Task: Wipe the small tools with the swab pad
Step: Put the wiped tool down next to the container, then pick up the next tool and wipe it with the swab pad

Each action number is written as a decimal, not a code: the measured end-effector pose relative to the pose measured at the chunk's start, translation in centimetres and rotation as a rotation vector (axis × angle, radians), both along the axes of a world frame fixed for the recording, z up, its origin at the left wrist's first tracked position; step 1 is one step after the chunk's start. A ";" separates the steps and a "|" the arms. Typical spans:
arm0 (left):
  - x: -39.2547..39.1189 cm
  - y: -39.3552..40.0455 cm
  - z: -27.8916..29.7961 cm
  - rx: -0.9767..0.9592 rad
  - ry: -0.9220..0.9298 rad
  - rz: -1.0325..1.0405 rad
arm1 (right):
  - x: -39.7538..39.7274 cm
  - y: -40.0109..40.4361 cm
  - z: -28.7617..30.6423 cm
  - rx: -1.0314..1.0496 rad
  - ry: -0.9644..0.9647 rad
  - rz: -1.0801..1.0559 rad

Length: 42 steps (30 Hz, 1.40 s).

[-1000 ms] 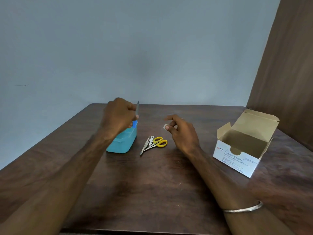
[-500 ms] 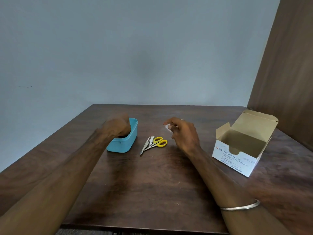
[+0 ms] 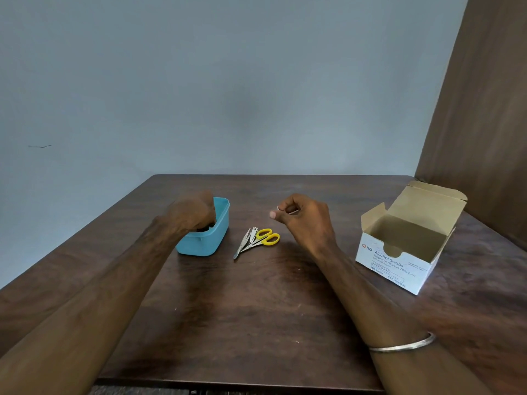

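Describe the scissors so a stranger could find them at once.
On the dark wooden table, look in the gap between the blue tub and the open Alcohol Swabs box. The scissors lie flat among silver metal tools; only they have yellow handles.

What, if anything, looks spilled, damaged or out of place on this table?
Nothing stands out. The alcohol swab box stands open and upright, the scissors and metal tools lie together, and the blue tub sits upright.

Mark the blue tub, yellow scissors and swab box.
blue tub (image 3: 209, 242): head view, near side wall.
yellow scissors (image 3: 268, 238): head view, yellow handle loops.
swab box (image 3: 390, 262): head view, printed front panel.
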<state>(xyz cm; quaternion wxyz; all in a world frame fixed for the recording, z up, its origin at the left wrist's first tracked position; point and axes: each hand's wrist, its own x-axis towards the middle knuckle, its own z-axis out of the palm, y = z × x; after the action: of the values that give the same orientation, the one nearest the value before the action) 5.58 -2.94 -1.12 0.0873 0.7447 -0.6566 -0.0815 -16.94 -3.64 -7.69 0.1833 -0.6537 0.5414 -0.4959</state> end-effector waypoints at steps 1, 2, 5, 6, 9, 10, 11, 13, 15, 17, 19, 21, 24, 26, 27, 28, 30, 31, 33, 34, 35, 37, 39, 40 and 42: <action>-0.3 0.3 0.3 -0.085 0.008 -0.009 | 0.0 -0.1 -0.1 -0.002 0.007 -0.009; -0.6 0.7 0.5 -0.215 -0.007 -0.027 | 0.0 -0.1 -0.1 -0.006 0.017 -0.018; -2.4 2.1 1.2 -0.530 -0.018 -0.122 | -0.1 -0.2 -0.3 -0.014 0.038 -0.039; -3.1 2.6 1.4 -0.574 0.015 -0.154 | -0.1 -0.1 -0.2 -0.015 0.048 -0.041; -5.2 3.3 1.5 -0.498 -0.023 -0.202 | -0.1 -0.1 -0.2 -0.008 0.057 -0.029; -5.8 3.4 1.3 -0.406 -0.075 -0.215 | -0.1 -0.1 -0.1 0.000 0.061 -0.030; -6.2 3.5 1.0 -0.319 -0.119 -0.221 | -0.1 -0.1 -0.1 0.004 0.068 -0.032; -6.8 3.9 0.0 -0.213 -0.181 -0.221 | -0.2 -0.2 -0.1 0.005 0.098 -0.048; -7.1 4.3 -0.9 -0.179 -0.253 -0.221 | -0.3 -0.2 -0.1 0.006 0.137 -0.047; -7.1 4.7 -1.6 -0.161 -0.292 -0.225 | -0.3 -0.3 -0.2 0.009 0.137 -0.025; -7.0 4.8 -2.1 -0.127 -0.295 -0.241 | -0.3 -0.5 -0.3 0.026 0.119 -0.013; -6.8 4.7 -2.3 -0.115 -0.288 -0.250 | -0.2 -0.6 -0.3 0.033 0.111 -0.011; -6.7 4.7 -2.3 -0.091 -0.254 -0.244 | -0.3 -0.7 -0.4 0.028 0.119 -0.017; -6.7 4.7 -2.1 -0.074 -0.214 -0.231 | -0.3 -0.7 -0.4 0.031 0.114 -0.029; -6.7 4.6 -2.0 -0.070 -0.194 -0.220 | -0.3 -0.8 -0.4 0.033 0.105 -0.033; -6.7 4.6 -1.9 -0.070 -0.182 -0.208 | -0.3 -0.8 -0.3 0.034 0.098 -0.033; -6.7 4.6 -1.6 -0.088 -0.179 -0.189 | -0.3 -0.8 -0.3 0.031 0.089 -0.026; -6.7 4.7 -1.4 -0.098 -0.177 -0.182 | -0.3 -0.9 -0.3 0.029 0.083 -0.021; -6.5 4.7 -1.2 -0.128 -0.180 -0.175 | -0.3 -1.0 -0.3 0.033 0.071 -0.015; -6.3 4.6 -1.1 -0.142 -0.182 -0.173 | -0.3 -1.0 -0.4 0.038 0.068 -0.013; -6.3 4.5 -1.2 -0.150 -0.179 -0.175 | -0.3 -1.1 -0.4 0.043 0.067 -0.008; -6.2 4.3 -1.2 -0.143 -0.171 -0.178 | -0.3 -1.2 -0.5 0.053 0.060 0.003; -6.2 4.3 -1.2 -0.138 -0.184 -0.184 | -0.4 -1.2 -0.5 0.057 0.059 0.012; -6.2 4.3 -1.2 -0.140 -0.201 -0.182 | -0.4 -1.2 -0.5 0.057 0.058 0.013; -6.1 4.2 -1.2 -0.155 -0.246 -0.174 | -0.5 -1.2 -0.5 0.056 0.047 0.009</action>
<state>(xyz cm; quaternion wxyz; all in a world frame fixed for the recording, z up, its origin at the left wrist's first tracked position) -0.51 1.30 -2.29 0.0560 0.6806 -0.7285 0.0538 -17.40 -4.84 -8.16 0.1910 -0.6623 0.5564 -0.4640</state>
